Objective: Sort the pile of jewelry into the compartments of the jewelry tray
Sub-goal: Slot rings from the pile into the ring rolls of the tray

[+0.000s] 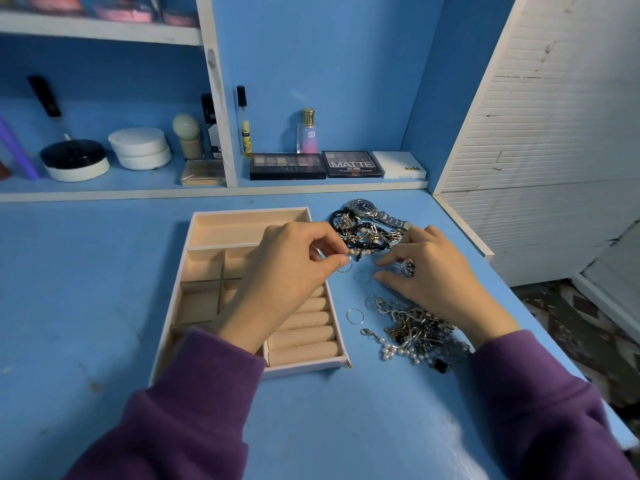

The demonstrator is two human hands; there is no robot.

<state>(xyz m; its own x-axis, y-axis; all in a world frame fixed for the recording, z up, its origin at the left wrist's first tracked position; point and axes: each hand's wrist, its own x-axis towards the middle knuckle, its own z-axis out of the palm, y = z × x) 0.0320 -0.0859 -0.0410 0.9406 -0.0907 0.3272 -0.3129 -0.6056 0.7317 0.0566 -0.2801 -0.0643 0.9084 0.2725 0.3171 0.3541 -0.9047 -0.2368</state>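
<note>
1. A thin silver ring (345,266) is being pinched between the thumb and forefinger of the left hand (287,265), just past the right edge of the jewelry tray (304,368). It is probably being held this lightly so that it can be carried to the ring rolls (304,336).
2. The right hand (429,271) is being kept low over the pile of jewelry (415,330), with its fingers curved and slightly spread beside a second loose ring (362,276). Whether anything is being gripped cannot be told, as the small pieces are blurred there.
3. The tray is being kept just left of the pile, seemingly so that reaches stay short.
4. The pile is lying on the blue table (104,271) in two clusters. Black beaded bracelets (367,237) and a steel watch (363,206) are making up the far one, tangled silver chains and pearl strands the near one. A third ring (355,316) is lying apart, between the tray and the near cluster.
</note>
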